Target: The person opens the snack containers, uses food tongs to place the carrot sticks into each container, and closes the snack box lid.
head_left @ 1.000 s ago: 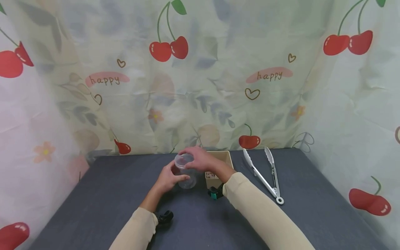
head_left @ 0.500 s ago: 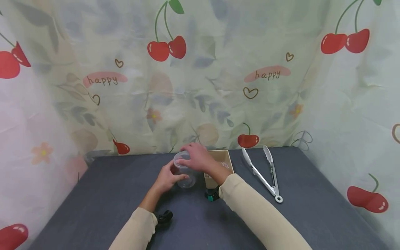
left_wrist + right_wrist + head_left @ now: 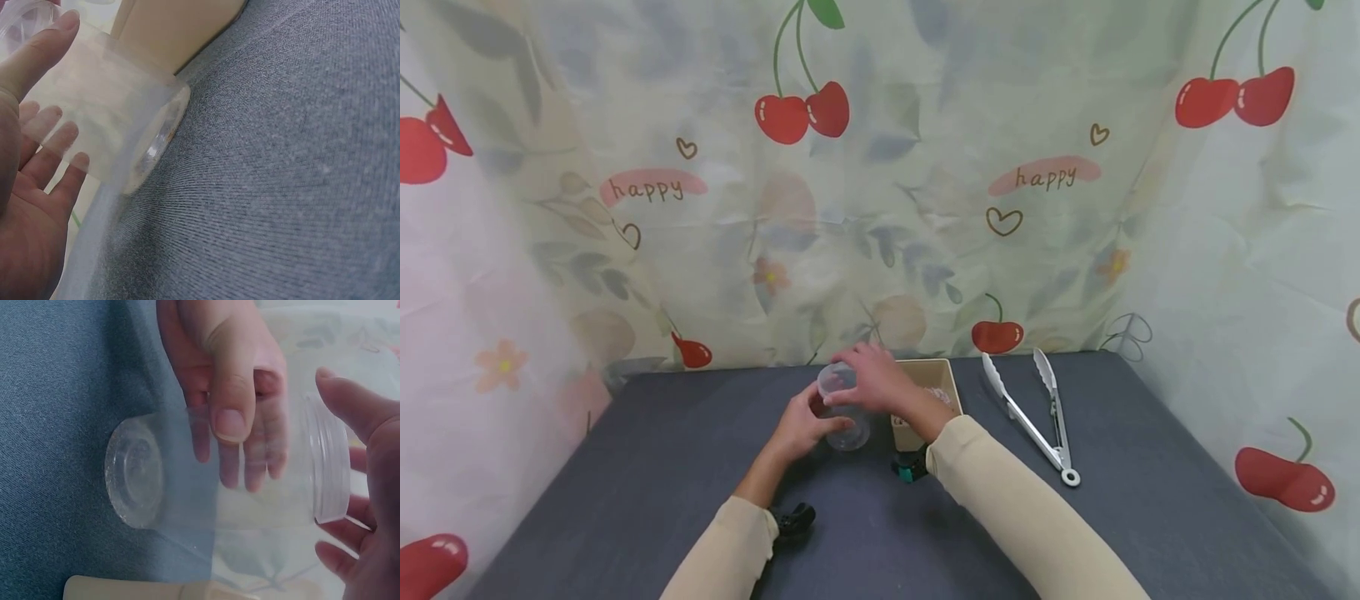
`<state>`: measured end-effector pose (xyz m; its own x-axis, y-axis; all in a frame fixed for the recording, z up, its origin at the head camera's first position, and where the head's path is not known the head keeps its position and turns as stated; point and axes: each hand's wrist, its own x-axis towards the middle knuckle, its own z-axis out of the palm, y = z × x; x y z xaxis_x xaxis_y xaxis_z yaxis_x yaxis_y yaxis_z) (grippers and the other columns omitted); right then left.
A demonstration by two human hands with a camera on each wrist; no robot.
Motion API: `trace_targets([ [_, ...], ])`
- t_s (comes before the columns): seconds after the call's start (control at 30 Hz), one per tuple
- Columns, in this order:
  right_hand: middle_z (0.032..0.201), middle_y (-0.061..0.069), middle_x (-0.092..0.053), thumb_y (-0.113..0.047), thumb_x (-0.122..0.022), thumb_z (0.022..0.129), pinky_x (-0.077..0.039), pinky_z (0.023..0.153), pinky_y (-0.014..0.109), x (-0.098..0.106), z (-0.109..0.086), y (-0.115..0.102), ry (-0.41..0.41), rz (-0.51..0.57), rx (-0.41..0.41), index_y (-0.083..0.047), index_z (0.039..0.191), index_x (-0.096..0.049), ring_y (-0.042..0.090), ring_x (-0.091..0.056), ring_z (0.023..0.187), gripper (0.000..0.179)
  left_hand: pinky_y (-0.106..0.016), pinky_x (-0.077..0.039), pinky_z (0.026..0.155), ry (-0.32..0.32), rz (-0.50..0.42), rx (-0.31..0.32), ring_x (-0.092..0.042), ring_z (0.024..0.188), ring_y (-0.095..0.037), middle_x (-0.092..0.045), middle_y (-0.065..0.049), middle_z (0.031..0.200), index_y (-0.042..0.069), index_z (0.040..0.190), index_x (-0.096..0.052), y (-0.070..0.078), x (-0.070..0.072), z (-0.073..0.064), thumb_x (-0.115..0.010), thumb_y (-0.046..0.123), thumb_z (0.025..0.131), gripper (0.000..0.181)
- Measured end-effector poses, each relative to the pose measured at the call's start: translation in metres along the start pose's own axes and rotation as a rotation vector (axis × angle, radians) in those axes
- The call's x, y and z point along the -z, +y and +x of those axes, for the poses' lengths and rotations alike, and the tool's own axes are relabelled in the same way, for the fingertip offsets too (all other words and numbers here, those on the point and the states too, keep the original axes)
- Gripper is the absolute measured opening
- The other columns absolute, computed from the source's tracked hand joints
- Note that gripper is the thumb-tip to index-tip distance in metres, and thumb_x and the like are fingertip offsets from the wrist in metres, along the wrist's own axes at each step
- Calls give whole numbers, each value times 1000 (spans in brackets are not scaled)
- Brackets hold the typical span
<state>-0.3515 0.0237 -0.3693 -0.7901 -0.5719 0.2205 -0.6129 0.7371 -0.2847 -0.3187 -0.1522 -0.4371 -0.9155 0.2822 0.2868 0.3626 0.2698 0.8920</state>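
Note:
A clear plastic jar (image 3: 850, 435) stands upright on the dark cloth, left of a beige box. My left hand (image 3: 797, 427) holds its body from the left, thumb across the near side and fingers behind the wall. Over its top, my right hand (image 3: 880, 382) spans the translucent screw lid (image 3: 833, 382). In the right wrist view, the ribbed lid (image 3: 331, 465) lies between my right thumb and fingers, the fingers partly hidden behind it. The left wrist view shows the jar's wall (image 3: 106, 94) see-through, with nothing visible inside.
Just right of the jar, the beige box (image 3: 957, 393) holds small whitish-pink pieces, partly hidden by my right forearm. Metal tongs (image 3: 1033, 427) lie spread on the cloth farther right. A patterned curtain (image 3: 880, 208) closes off the back and sides.
My right thumb and fingers have shifted leftward round the lid. My left hand and the jar stay in place, with only a slight drift of the head view.

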Motion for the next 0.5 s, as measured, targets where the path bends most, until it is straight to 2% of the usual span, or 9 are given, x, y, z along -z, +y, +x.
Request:
trace_targets([
  [0.13, 134, 6, -54, -40, -77, 84, -38, 102, 44, 5, 0, 3, -20, 104, 51, -15, 135, -56, 24, -47, 123, 61, -50, -48, 91, 16, 5, -5, -60, 111, -31, -61, -21, 123, -10, 134, -47, 9, -1, -3, -81, 4, 78, 66],
  [0.23, 136, 6, -53, -32, -77, 85, -40, 100, 42, 8, -1, 5, -34, 162, 78, -13, 135, -55, 23, -48, 124, 58, -50, -48, 91, 28, 16, -14, -60, 111, -33, -62, -22, 121, -11, 132, -48, 8, -1, -2, -81, 3, 77, 66],
  [0.4, 140, 7, -50, -18, -75, 86, -40, 100, 42, 11, -4, 6, -56, 247, 126, -13, 136, -54, 24, -45, 127, 54, -51, -47, 93, 43, 0, -22, -59, 112, -35, -61, -22, 121, -8, 133, -49, -15, -2, 5, -83, 3, 76, 68],
  [0.5, 141, 7, -49, -16, -73, 87, -40, 101, 43, 10, -5, 8, -58, 265, 158, -12, 137, -53, 24, -44, 129, 53, -50, -47, 94, 53, -13, -13, -59, 113, -33, -61, -20, 123, -4, 134, -51, -27, -3, 9, -84, 6, 75, 69],
])
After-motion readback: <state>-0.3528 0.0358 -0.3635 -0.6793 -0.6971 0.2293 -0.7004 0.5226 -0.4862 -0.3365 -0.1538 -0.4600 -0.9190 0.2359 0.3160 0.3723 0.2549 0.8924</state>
